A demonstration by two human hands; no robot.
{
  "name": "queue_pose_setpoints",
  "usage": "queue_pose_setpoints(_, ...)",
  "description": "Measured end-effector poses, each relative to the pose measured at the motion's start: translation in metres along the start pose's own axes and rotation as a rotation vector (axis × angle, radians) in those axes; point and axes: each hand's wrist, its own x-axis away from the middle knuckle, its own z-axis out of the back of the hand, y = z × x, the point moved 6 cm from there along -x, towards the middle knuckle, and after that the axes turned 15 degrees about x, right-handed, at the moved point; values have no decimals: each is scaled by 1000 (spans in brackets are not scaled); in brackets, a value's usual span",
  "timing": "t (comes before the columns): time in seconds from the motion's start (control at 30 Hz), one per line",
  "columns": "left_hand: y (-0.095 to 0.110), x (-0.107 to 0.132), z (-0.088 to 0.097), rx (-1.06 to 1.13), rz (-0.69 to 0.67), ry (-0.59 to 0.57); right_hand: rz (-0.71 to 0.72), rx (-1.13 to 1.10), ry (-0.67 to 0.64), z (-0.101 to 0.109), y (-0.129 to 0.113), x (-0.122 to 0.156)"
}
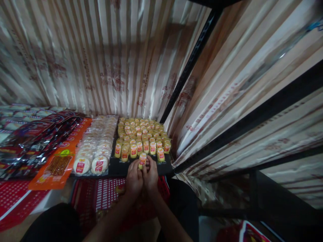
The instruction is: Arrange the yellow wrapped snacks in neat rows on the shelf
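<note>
Looking down, head view: a red slotted plastic basket (106, 196) sits under the wrists, its contents too dark to tell. The left hand (133, 180) and right hand (151, 177) are pressed side by side, the fingertips of both pinched on one small yellow wrapped snack with red label (142, 160). The snack is at the front edge of the black shelf (118, 169), just before rows of yellow packets (141, 137). Its long axis runs away from the person, label facing up.

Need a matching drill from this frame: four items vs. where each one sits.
1 yellow packet
2 round white packs
3 orange pack
4 red basket

A beside dark wrappers
B pinched by left hand and right hand
C below both hands
D between orange pack and yellow rows

Pairs: 1-B, 2-D, 3-A, 4-C
</note>
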Motion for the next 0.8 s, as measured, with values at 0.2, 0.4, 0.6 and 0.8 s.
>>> queue_pose_setpoints(0.2, 8, -19, -25, -37, 43, -51, -20, 28, 33, -4, 24, -22)
queue_pose_setpoints(0.4, -3, -27, -39, -13, 76, -46, -10, -5, 45, -14, 34, -34)
queue_pose_setpoints(0.6, -10, -31, -46, 5, 63, -37, 46, 13, 62, -20, 38, -38)
queue_pose_setpoints(0.8, -6, -31, -46, 13, 58, -57, 73, -27, 24, -23, 42, -34)
